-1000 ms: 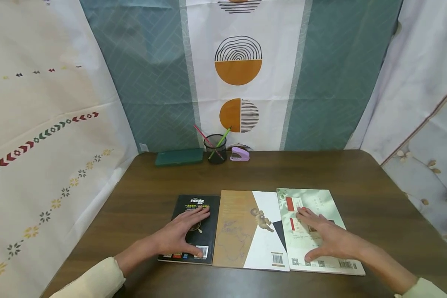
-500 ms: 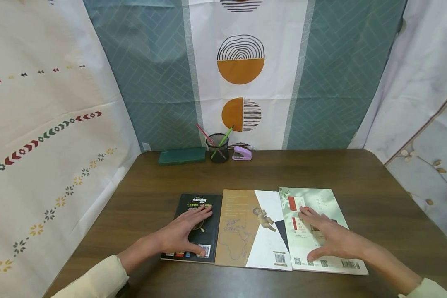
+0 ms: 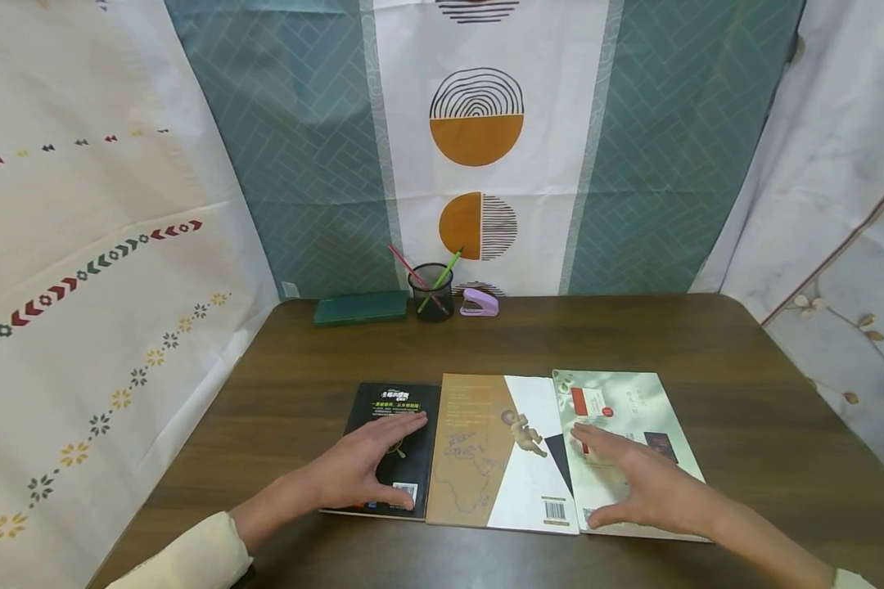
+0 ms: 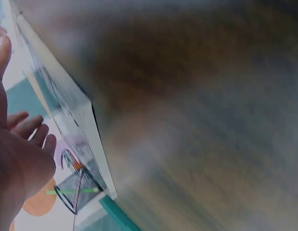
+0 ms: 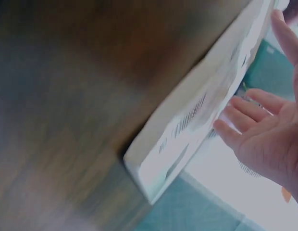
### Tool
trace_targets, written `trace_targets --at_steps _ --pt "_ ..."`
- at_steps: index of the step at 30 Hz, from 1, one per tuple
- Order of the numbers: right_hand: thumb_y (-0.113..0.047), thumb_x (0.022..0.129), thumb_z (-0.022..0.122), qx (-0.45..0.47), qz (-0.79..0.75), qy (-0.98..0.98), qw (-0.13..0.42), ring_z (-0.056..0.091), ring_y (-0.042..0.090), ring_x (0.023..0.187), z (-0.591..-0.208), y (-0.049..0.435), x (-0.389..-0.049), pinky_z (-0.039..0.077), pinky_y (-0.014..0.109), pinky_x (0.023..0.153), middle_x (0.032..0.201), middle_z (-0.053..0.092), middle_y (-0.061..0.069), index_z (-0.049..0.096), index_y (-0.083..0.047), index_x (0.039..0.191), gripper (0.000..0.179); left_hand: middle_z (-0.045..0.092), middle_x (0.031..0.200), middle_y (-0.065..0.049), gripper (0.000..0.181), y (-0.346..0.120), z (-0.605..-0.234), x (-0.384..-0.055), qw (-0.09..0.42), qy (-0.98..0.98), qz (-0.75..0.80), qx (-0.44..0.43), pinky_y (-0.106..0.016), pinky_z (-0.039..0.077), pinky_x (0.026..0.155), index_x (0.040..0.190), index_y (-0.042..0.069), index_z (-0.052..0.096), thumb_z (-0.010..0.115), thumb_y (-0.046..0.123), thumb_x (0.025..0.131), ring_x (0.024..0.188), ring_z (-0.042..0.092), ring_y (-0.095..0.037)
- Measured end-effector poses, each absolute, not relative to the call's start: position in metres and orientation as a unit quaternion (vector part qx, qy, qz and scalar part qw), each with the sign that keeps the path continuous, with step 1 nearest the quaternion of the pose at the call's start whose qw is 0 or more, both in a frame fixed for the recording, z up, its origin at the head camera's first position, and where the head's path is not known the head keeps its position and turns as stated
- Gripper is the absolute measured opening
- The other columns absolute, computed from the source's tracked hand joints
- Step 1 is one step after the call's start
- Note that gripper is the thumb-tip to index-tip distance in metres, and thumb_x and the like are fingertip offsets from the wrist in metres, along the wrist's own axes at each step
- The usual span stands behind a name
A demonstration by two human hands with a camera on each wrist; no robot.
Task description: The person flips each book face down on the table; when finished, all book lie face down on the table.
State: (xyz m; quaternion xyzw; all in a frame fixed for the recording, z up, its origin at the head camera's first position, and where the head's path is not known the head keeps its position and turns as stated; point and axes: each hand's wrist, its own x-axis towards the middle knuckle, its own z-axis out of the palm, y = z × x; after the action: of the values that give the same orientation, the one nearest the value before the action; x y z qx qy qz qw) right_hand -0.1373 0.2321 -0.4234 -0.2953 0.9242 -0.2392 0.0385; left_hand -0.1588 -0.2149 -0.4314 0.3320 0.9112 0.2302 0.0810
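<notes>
Three books lie side by side on the brown table in the head view: a black book [image 3: 364, 405], a tan-and-white book [image 3: 475, 458] and a pale green book [image 3: 633, 401]. Over the black book is my left hand [image 3: 364, 466], fingers extended and thumb spread. The left wrist view shows a gap between that hand [image 4: 24, 163] and the book below. My right hand [image 3: 648, 483] is spread over the pale green book and covers part of its lower half. From the right wrist view, this hand [image 5: 269, 132] appears raised above the book, holding nothing.
At the table's back edge stand a dark green case [image 3: 361, 308], a black mesh pen cup [image 3: 431, 303] with a red and a green pencil, and a purple stapler [image 3: 480, 303]. Patterned curtains [image 3: 317, 147] hang behind and at both sides.
My right hand has shifted left over the pale green book, uncovering the dark picture on its right. The left hand has moved slightly right. The books keep their places.
</notes>
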Motion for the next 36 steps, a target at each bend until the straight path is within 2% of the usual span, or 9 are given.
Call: trace_targets --at_steps 4,9,17,25,30,36 --pt "-0.069 0.067 0.091 -0.303 -0.227 0.925 0.015 0.051 0.040 0.143 -0.427 0.222 -0.129 0.047 0.058 0.108 0.160 0.050 0.014 0.053 -0.004 0.155 0.115 0.029 0.174 -0.001 0.115 -0.206 -0.433 -0.152 0.092 0.913 0.212 0.338 -0.060 0.031 0.123 0.166 0.015 0.037 0.082 0.072 0.078 0.160 0.027 -0.024" --pt "-0.063 0.068 0.094 -0.293 -0.212 0.932 0.035 0.049 0.044 0.143 -0.431 0.214 -0.124 0.045 0.064 0.109 0.163 0.045 0.020 0.055 0.001 0.152 0.113 0.023 0.176 -0.001 0.120 -0.196 -0.437 -0.146 0.105 0.917 0.179 0.340 -0.058 0.029 0.124 0.169 0.014 0.031 0.078 0.078 0.078 0.162 0.019 -0.022" --pt "-0.049 0.071 0.098 -0.305 -0.194 0.932 0.019 0.051 0.048 0.141 -0.434 0.211 -0.123 0.045 0.068 0.107 0.161 0.045 0.025 0.060 0.005 0.146 0.100 0.020 0.176 -0.001 0.112 -0.191 -0.439 -0.142 0.107 0.925 0.156 0.329 -0.057 0.035 0.121 0.168 0.014 0.032 0.075 0.076 0.084 0.161 0.020 -0.021" --pt "-0.044 0.072 0.099 -0.296 -0.194 0.935 0.027 0.050 0.049 0.142 -0.432 0.211 -0.127 0.044 0.068 0.108 0.162 0.044 0.025 0.059 0.005 0.146 0.098 0.021 0.176 -0.001 0.110 -0.189 -0.439 -0.146 0.111 0.926 0.153 0.327 -0.057 0.035 0.121 0.168 0.014 0.033 0.074 0.075 0.086 0.161 0.021 -0.022" --pt "-0.045 0.072 0.099 -0.288 -0.202 0.935 0.037 0.049 0.049 0.142 -0.431 0.212 -0.129 0.042 0.069 0.110 0.163 0.044 0.023 0.058 0.004 0.148 0.099 0.022 0.176 -0.003 0.112 -0.189 -0.440 -0.149 0.106 0.924 0.159 0.332 -0.058 0.036 0.120 0.168 0.013 0.034 0.073 0.077 0.085 0.161 0.021 -0.023" --pt "-0.059 0.077 0.091 -0.294 -0.219 0.930 0.039 0.048 0.045 0.144 -0.430 0.217 -0.132 0.044 0.066 0.109 0.164 0.044 0.020 0.055 -0.002 0.152 0.102 0.022 0.176 0.000 0.114 -0.196 -0.439 -0.152 0.105 0.919 0.192 0.329 -0.060 0.031 0.122 0.169 0.017 0.032 0.074 0.078 0.082 0.162 0.018 -0.021"
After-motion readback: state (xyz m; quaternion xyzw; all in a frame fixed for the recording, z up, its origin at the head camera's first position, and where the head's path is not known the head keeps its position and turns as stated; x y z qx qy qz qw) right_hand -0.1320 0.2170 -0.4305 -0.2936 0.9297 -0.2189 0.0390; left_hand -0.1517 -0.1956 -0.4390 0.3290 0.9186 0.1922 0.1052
